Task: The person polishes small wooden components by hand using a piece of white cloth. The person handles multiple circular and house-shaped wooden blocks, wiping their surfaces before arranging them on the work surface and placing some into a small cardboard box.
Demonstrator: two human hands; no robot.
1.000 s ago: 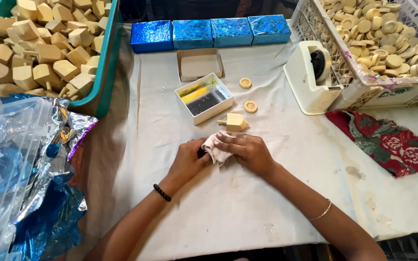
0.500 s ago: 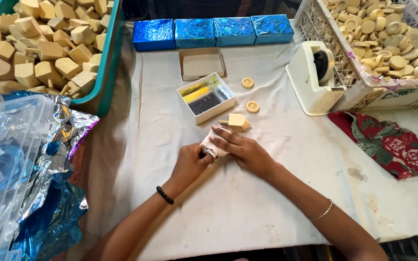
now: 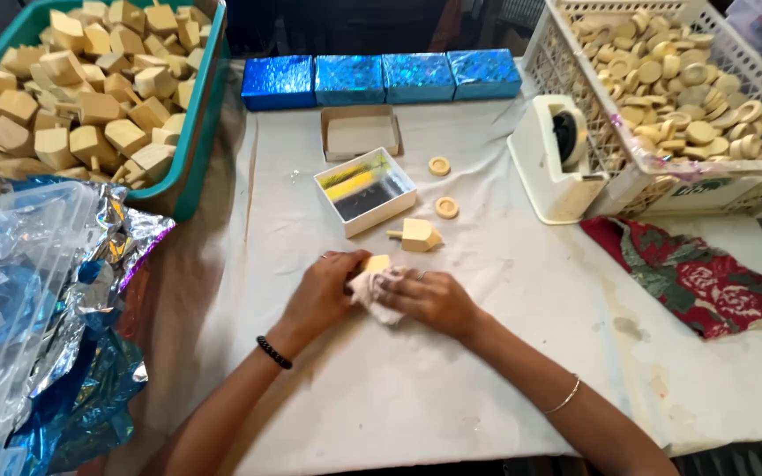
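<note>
Left hand (image 3: pixel 321 291) grip closed on small wood block (image 3: pixel 376 264). Right hand (image 3: pixel 429 300) grip closed on pale cloth (image 3: pixel 372 291), pressed on block. Both at middle of desk (image 3: pixel 451 388), near side.

Green bin (image 3: pixel 194 132) far left: many wood blocks. White basket (image 3: pixel 628 176) far right: wood rings. White box (image 3: pixel 365 190) in middle: yellow and dark pieces. Brown box (image 3: pixel 361 134) behind it: card only.

Since earlier: hands slid a bit left, block tip now peeks out above cloth.

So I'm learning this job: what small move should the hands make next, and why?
Probably keep rubbing: the right hand presses a pale crumpled cloth against the small tan wooden block that the left hand holds, and part of the block is uncovered.
</note>
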